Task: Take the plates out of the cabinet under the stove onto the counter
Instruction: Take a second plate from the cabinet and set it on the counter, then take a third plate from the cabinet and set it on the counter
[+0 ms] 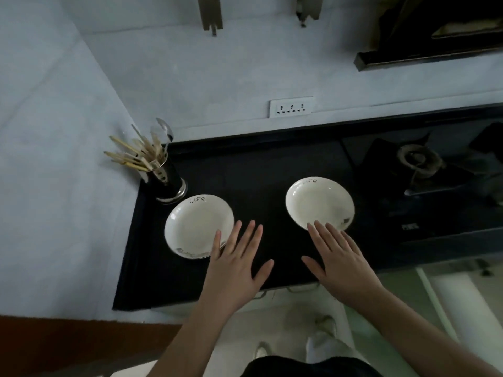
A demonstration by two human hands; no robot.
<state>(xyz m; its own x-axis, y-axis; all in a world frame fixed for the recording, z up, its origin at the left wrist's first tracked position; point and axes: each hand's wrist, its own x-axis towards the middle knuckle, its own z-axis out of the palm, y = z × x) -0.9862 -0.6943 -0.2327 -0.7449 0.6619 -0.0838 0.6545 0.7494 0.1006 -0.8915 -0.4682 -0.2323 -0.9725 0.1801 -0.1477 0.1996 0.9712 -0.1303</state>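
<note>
- The wall [190, 77] is pale and fills the upper and left part of the view, meeting in a corner behind the counter.
- The counter [258, 170] is black and glossy and runs from that corner toward the right.
- The stove [424, 170] sits at the right end of the counter, dark, with one burner ring showing.
- The left plate [196, 224] is white and lies flat on the counter near its left end, with the word "life" written on its far rim.
- The right plate [318, 202] is white with the same word on its rim and lies flat on the counter just left of the stove, well apart from the other plate.
- The left hand [234, 265] is spread flat with straight fingers and grips nothing; its outer fingers overlap the near right edge of the left plate.
- The right hand [340, 259] is likewise spread flat and empty, its fingertips over the near rim of the right plate.
- The utensil holder [168, 180] is a dark metal cup in the corner, just behind the left plate, packed with chopsticks and a spoon.
- The wall socket [291, 106] is a white strip above the back edge of the counter.
</note>
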